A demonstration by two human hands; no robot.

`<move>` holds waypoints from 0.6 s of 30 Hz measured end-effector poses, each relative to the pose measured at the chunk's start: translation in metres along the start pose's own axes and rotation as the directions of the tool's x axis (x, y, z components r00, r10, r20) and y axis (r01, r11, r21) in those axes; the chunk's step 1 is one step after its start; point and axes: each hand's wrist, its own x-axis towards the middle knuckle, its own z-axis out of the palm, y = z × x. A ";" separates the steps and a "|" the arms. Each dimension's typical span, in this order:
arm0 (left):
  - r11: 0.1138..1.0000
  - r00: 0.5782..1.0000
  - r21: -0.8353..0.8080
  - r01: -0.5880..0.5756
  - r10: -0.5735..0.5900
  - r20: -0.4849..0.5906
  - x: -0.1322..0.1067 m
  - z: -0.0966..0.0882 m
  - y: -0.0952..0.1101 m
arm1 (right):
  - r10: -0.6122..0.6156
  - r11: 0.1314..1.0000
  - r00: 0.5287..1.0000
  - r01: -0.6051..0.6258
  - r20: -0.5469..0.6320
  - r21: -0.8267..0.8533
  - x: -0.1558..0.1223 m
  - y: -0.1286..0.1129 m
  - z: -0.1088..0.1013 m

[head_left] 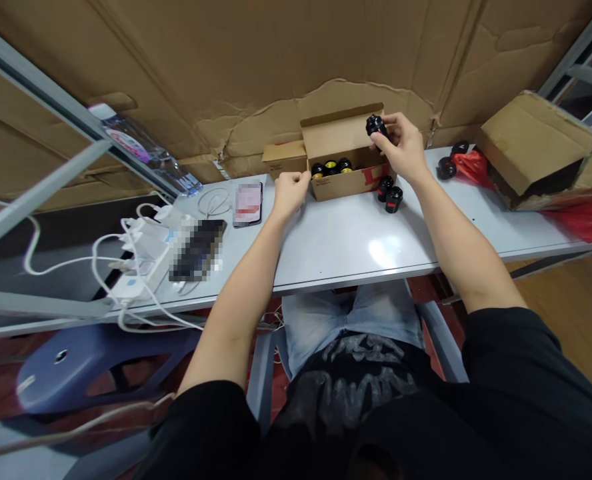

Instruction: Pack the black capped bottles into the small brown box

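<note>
While the right grip (397, 145) holds a black lamp socket (377, 127) firmly, the half-open left grip (290, 193) steadies the cardboard box (339, 137)

You are wearing a loose black T-shirt (516, 393) with wide short sleeves and a grey print (356, 387) across its front, possibly lettering, though the angle makes it hard to read, over pale, faded blue denim (351, 317).

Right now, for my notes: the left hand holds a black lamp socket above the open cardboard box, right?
No: the right hand holds the black lamp socket above the open cardboard box; the head view shows the left hand beside it.
</note>
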 end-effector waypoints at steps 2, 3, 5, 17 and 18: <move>0.999 1.000 0.035 -0.019 0.018 0.025 -0.001 -0.004 0.007 | 0.035 0.994 0.998 -0.029 -0.051 0.109 0.002 0.003 -0.002; 0.998 0.999 0.055 -0.037 0.036 0.022 -0.001 -0.006 0.011 | 0.061 0.987 0.995 -0.049 -0.077 0.156 0.003 0.005 -0.003; 0.994 0.997 0.080 -0.077 0.076 0.006 -0.002 -0.009 0.015 | 0.103 0.977 0.992 -0.087 -0.077 0.196 0.004 0.008 -0.003; 0.995 0.994 0.030 -0.092 0.093 -0.053 0.003 -0.014 -0.001 | 0.108 0.984 0.979 -0.081 -0.170 0.159 0.005 0.018 0.017; 0.996 0.994 0.021 -0.089 0.090 -0.066 0.002 -0.013 -0.002 | 0.113 0.983 0.978 -0.085 -0.175 0.160 0.005 0.017 0.017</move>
